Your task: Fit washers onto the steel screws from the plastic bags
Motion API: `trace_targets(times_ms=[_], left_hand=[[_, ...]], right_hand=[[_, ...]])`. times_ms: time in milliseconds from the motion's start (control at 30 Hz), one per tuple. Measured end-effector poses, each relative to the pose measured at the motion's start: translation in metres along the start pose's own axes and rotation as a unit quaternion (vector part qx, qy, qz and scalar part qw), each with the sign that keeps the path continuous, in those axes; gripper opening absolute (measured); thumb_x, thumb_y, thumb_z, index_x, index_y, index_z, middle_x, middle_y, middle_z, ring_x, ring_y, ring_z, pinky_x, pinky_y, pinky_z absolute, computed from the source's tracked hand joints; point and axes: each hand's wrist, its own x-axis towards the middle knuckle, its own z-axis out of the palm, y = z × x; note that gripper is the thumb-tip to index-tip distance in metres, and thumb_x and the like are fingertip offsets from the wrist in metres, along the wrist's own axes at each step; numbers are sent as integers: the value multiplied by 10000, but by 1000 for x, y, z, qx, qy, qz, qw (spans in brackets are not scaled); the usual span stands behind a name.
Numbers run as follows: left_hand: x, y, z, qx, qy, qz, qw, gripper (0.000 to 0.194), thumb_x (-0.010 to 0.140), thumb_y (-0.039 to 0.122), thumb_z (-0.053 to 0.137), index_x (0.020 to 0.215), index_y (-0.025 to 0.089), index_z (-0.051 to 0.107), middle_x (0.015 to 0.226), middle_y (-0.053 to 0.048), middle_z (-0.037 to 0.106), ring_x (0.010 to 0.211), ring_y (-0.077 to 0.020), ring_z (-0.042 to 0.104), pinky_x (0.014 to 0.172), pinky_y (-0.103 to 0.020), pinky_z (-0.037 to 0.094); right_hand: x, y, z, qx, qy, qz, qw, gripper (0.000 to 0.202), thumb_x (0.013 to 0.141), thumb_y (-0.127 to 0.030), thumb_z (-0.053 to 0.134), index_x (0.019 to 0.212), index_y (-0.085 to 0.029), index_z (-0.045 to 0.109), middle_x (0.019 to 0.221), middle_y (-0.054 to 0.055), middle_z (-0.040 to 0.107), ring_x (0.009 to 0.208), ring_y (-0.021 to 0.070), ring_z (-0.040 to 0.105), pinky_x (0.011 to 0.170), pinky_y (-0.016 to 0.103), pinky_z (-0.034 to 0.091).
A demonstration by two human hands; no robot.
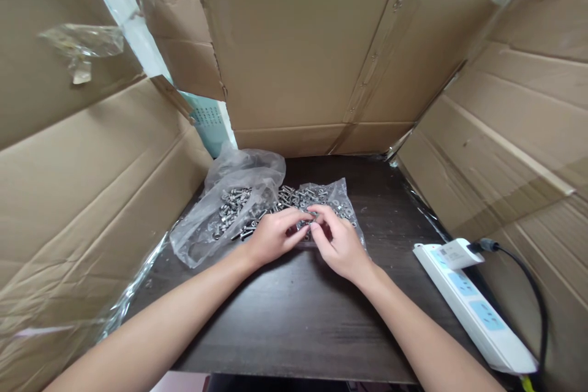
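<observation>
My left hand (pixel 278 233) and my right hand (pixel 337 240) meet fingertip to fingertip over the near part of a metal hardware pile. Both are closed in a pinch around something small between them, too hidden by the fingers to name. Behind and under them, loose nuts and washers (pixel 340 205) lie on a flat clear plastic sheet. To the left, a crumpled clear plastic bag (pixel 195 236) lies with its mouth spread, and many metal bolts (pixel 234 205) spill out of it towards my left hand.
A dark wooden table (pixel 285 324) carries everything. Cardboard walls (pixel 303 43) enclose its back and both sides, taped at the seams. At the right stands a white power strip (pixel 496 343) with a plugged-in adapter (pixel 459 253) and a black cable (pixel 537 294).
</observation>
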Motion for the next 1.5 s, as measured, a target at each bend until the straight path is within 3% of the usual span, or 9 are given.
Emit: trace_targets(times_ms=[200,433,700,933,1067,1200,1400,1500], left_hand=[[0,-4,2,-2,32,45,998,212,1003,180,594,1156,163,740,1087,-108,761,924,-164,747,794,-233,603],[-1,-6,3,20,48,71,996,220,1008,175,597,1172,161,742,1099,-112,762,944,-169,758,827,-244,622],[-1,-6,3,28,54,59,996,200,1004,189,606,1151,146,734,1084,-111,773,900,-164,763,775,-228,617],[-2,-2,1,14,17,-25,999,132,988,231,630,1068,166,712,936,-36,788,654,-105,704,654,-191,574],[-2,-2,0,7,12,-15,1000,154,1005,241,598,1083,174,713,1003,-53,780,719,-115,716,722,-212,586],[-1,-1,1,4,9,-7,1000,174,1007,242,590,1110,167,708,981,-61,765,708,-118,702,700,-216,579],[-1,0,1,0,3,5,1000,208,987,235,608,1148,153,712,992,-74,753,640,-96,660,650,-207,560],[-2,-2,1,5,6,7,1000,201,989,235,607,1133,148,717,994,-77,756,643,-97,665,648,-205,560]], right_hand=[[-1,-1,-2,-4,-11,11,1000,292,991,-262,478,1265,-218,570,917,37,727,711,182,670,696,303,518],[0,-3,-3,0,-16,9,1000,279,1024,-262,421,1255,-229,574,1006,50,762,817,204,725,747,315,519],[1,-4,-2,-5,-14,-3,1000,317,976,-238,471,1278,-214,565,806,6,687,638,169,636,648,288,480],[1,-6,-3,-2,-25,-2,1000,320,966,-241,471,1269,-200,567,670,-44,589,552,151,566,604,274,441],[1,-5,-3,-5,-29,9,1000,316,997,-269,450,1282,-198,566,714,-20,656,578,167,613,614,286,450],[0,-5,-3,-5,-28,24,999,299,1035,-283,401,1269,-224,579,894,30,754,703,191,704,691,306,498],[0,-6,-4,-9,-4,-11,1000,334,956,-238,494,1278,-203,574,984,66,735,772,200,697,713,316,531],[0,-5,-3,-1,-15,-2,1000,313,982,-247,470,1275,-204,574,952,55,740,742,193,692,700,312,523]])
